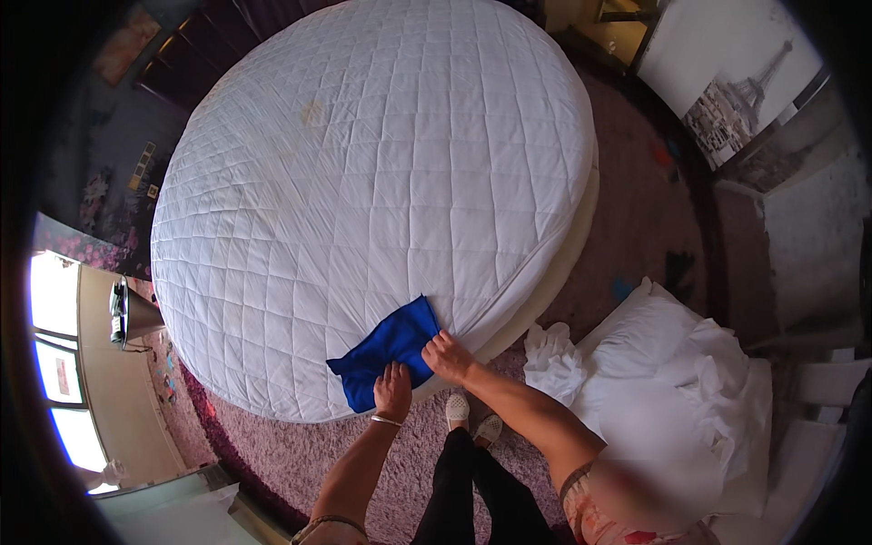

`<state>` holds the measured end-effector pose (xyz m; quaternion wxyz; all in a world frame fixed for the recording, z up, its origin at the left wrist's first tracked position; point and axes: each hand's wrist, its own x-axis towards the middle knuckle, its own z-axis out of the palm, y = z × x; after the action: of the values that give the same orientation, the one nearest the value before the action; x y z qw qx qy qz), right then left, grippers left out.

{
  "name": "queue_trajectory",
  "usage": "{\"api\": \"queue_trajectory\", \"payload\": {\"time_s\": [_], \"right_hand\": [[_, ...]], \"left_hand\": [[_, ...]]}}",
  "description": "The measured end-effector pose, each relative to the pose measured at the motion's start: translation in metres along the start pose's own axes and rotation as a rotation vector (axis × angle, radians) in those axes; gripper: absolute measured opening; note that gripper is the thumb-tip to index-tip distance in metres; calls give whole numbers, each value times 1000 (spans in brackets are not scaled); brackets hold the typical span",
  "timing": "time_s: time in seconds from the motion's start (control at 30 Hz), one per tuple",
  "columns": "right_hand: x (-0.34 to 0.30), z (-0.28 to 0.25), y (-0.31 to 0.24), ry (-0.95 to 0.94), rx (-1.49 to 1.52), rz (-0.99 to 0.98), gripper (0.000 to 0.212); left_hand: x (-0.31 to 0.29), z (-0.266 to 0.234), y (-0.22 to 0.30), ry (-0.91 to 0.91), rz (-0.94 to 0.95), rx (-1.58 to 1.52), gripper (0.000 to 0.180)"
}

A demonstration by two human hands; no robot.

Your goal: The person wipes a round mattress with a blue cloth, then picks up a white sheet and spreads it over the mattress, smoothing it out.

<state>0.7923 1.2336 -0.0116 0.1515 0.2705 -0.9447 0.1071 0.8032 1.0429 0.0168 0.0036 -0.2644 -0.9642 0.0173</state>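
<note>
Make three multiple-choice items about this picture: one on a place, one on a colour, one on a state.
1. Where does the cloth lie?
A. on the bed's near edge
B. on the carpet
C. on the pillows

2. What colour is the cloth?
A. red
B. blue
C. green

3. How do the hands meet the cloth?
A. both rest on it
B. only one touches it
C. neither touches it

Answers: 1 A, it lies on the round bed near the rim. 2 B, it is plainly blue. 3 A, the left hand and right hand both press on it.
</note>
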Motion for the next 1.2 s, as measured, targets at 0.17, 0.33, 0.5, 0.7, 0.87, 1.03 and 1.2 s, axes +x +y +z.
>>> {"api": "queue_trajectory", "payload": {"time_s": [0.17,0.33,0.5,0.7,0.87,1.03,1.2], "right_hand": [[8,5,-5,-32,13,90,10],[10,-48,50,-11,110,107,11],[23,-124,152,198,-82,37,27],[-35,-90,214,-75,-222,88,36],[-53,-56,220,-172,-260,39,37],[-44,-48,237,-23,-253,-88,27],[-38,-45,245,-9,-91,-30,6]], "left_hand": [[1,8,-1,-41,6,107,9],[42,-60,31,-131,-93,-276,29],[126,-69,87,124,-53,-436,49],[172,-11,147,81,56,-153,45],[168,13,164,25,-6,-104,46],[181,2,157,49,-6,-175,39],[199,-14,155,110,-89,-291,13]]}}
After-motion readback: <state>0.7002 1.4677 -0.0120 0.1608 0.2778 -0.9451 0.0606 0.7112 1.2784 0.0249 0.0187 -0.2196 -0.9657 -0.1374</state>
